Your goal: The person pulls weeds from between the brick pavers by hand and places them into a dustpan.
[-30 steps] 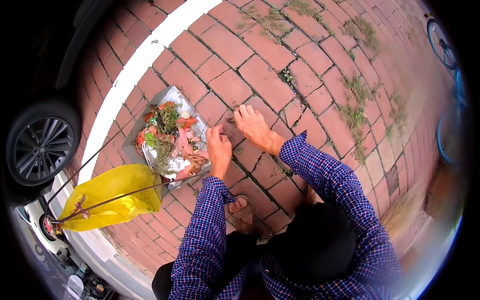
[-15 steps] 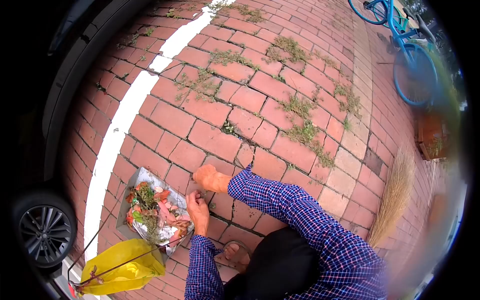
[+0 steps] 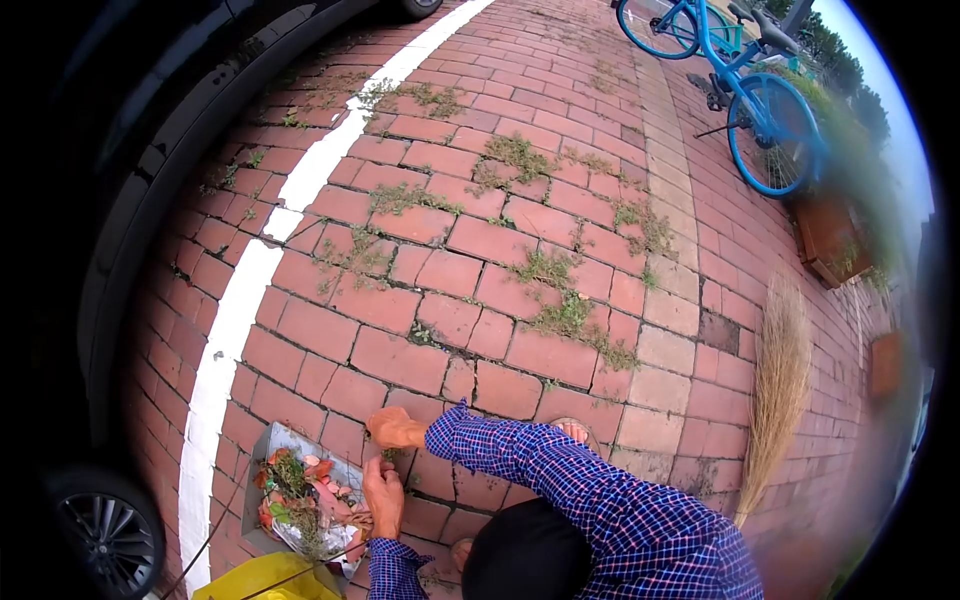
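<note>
My left hand [image 3: 383,496] is closed, fingers curled and drawn together, close beside the right edge of a grey dustpan [image 3: 262,440]. Weeds, reddish leaves and scraps of pale paper [image 3: 312,495] fill the pan. Just above it in view, my right hand [image 3: 395,429] is bent down low over the bricks, its fingers curled under and mostly hidden. Whatever either hand may be gripping is too small or covered to make out. A yellow bag [image 3: 270,578] lies at the pan's lower end, under a thin dark rod.
Red brick paving [image 3: 400,360] has weeds [image 3: 565,315] growing in its joints. A straw broom [image 3: 778,390] lies to the right. A dark car with a wheel [image 3: 108,530] stands left of the white line [image 3: 240,290]. A blue bicycle [image 3: 770,130] and a planter [image 3: 830,240] are at upper right.
My view has tilted up, so the yellow bag sits lower and is partly cut off. Both hands stay close together beside the pan. A foot now shows beyond my right sleeve.
</note>
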`<state>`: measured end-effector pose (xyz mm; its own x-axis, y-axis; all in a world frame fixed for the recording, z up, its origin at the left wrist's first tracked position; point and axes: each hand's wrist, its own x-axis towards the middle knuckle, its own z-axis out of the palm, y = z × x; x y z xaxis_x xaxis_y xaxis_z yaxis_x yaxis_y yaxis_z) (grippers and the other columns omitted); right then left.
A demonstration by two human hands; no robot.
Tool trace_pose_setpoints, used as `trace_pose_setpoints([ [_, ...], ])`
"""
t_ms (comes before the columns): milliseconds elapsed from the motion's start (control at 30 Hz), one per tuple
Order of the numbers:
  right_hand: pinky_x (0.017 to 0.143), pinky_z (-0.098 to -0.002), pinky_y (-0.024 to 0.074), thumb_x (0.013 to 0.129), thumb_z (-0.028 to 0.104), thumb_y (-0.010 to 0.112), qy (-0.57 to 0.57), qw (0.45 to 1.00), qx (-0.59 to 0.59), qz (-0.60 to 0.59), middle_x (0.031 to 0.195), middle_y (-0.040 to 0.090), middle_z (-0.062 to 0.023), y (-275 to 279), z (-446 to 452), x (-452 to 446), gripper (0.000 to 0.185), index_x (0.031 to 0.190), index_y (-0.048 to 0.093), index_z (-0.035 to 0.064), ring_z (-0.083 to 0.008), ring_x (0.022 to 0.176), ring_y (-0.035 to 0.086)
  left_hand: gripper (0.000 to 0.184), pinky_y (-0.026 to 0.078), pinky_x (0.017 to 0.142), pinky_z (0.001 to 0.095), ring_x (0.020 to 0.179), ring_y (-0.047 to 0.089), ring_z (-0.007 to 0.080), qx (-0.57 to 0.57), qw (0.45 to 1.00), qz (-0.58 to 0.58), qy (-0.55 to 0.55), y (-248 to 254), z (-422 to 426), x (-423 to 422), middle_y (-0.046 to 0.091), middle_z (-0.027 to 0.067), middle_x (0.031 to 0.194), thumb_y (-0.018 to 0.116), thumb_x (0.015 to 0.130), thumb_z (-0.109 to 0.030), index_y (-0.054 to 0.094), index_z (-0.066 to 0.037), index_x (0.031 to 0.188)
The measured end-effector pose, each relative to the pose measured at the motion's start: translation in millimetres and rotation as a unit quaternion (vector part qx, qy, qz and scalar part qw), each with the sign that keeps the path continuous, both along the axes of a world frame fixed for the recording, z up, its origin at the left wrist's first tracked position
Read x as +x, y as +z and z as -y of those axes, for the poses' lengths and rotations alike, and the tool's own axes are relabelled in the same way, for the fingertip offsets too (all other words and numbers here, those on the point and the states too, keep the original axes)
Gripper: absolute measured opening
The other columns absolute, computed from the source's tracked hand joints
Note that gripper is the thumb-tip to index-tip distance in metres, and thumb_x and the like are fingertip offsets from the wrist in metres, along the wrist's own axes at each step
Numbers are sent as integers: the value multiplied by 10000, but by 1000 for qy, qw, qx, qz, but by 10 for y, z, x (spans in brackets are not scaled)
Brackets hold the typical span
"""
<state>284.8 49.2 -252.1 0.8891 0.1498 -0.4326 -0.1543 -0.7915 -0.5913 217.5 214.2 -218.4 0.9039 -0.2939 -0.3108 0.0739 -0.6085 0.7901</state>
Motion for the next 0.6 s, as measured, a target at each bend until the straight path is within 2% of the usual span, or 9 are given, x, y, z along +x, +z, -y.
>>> trace_pose_setpoints([
  [100, 722, -471, 598, 799, 160, 682, -30, 998, 32, -36, 883, 744, -221, 86, -20, -41, 197, 900, 785, 25, -386, 865, 747, 255, 536, 782, 440, 838, 667, 370, 36, 998, 2, -56, 140, -23, 29, 667, 209, 928, 546, 875, 26, 636, 55, 1112],
  [167, 653, -475, 593, 820, 173, 656, -63, 980, 108, -153, 872, 732, -260, 380, -85, -55, 258, 922, 750, -45, -388, 769, 745, 187, 530, 785, 488, 856, 662, 436, 61, 982, 46, -171, 408, 59, 96, 668, 248, 913, 555, 889, -14, 637, 48, 1046],
  [200, 653, -475, 593, 820, 173, 656, -51, 981, 113, -150, 872, 732, -260, 310, -125, -71, 258, 922, 750, -45, -388, 769, 745, 187, 530, 785, 488, 856, 662, 436, 69, 983, 49, -161, 423, 33, 102, 668, 248, 913, 555, 889, -14, 637, 48, 1046],
  [267, 585, -457, 587, 868, 228, 626, -91, 979, 175, -46, 784, 707, -265, 20, -188, -149, 352, 912, 697, -115, -359, 651, 728, 170, 516, 783, 527, 885, 649, 480, 102, 969, 77, -213, 400, -6, 101, 662, 281, 960, 562, 900, -56, 635, 44, 1017],
  [333, 550, -433, 579, 911, 287, 605, -167, 933, 267, -172, 749, 684, -259, 265, 92, -112, 438, 902, 648, -148, -328, 551, 692, 185, 513, 791, 544, 895, 643, 494, 140, 957, 53, -248, 763, 16, 169, 666, 285, 1000, 572, 896, -70, 639, 38, 1029],
  [400, 535, -416, 573, 943, 313, 582, -226, 930, 263, -121, 720, 661, -239, 248, 303, -69, 460, 850, 624, -136, -285, 504, 666, 196, 523, 801, 533, 902, 649, 485, 147, 922, 63, -353, 1065, -5, 166, 667, 278, 1023, 580, 892, -79, 640, 32, 1042],
  [467, 469, -438, 497, 951, 335, 597, -295, 907, 298, -39, 647, 616, -192, 227, 424, -30, 494, 785, 579, -130, -281, 460, 615, 237, 528, 813, 521, 940, 665, 451, 146, 886, 41, -438, 1196, -186, 106, 674, 267, 1030, 583, 901, -117, 647, 19, 1084],
  [533, 510, -474, 453, 959, 352, 618, -265, 933, 174, 170, 626, 570, -150, 118, 103, -3, 527, 740, 555, -123, -277, 560, 639, 278, 536, 850, 459, 939, 676, 415, 131, 882, -59, -449, 1387, -294, -7, 700, 238, 1020, 600, 885, -118, 693, 27, 1103],
  [600, 618, -504, 442, 966, 349, 626, -50, 950, 308, -11, 724, 583, -190, 948, -113, -138, 476, 809, 547, -94, -331, 709, 647, 282, 538, 841, 445, 932, 677, 408, 142, 863, -124, -469, 1541, -417, -148, 706, 232, 1004, 604, 882, -132, 699, 30, 1092],
])
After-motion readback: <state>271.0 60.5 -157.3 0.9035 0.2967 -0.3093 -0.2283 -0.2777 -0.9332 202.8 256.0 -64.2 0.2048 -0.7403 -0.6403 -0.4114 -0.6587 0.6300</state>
